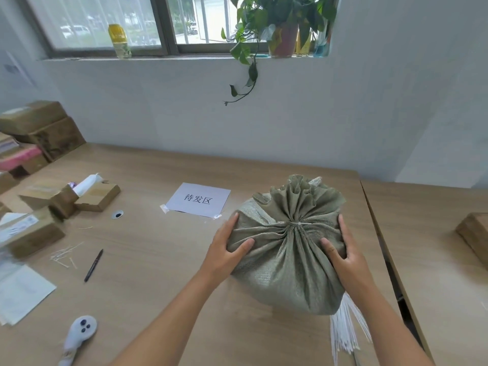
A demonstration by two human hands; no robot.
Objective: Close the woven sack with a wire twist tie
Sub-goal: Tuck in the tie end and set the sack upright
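A full grey-green woven sack [287, 268] stands on the wooden table [158, 273], right of centre. Its mouth is gathered into a ruffled neck, and a white wire twist tie [298, 224] is wound around that neck. My left hand [227, 249] presses against the sack's left side, thumb on the front. My right hand [343, 256] grips the right side the same way. A bundle of spare white twist ties [346, 336] lies by the sack's lower right, partly under my right forearm.
A taped paper sign [198, 199] lies behind the sack. Left of it are cardboard boxes [66, 196], a black pen [93, 265], loose tie scraps [64, 253], papers [21, 291] and a white controller [79, 331]. A second table [435, 260] adjoins on the right.
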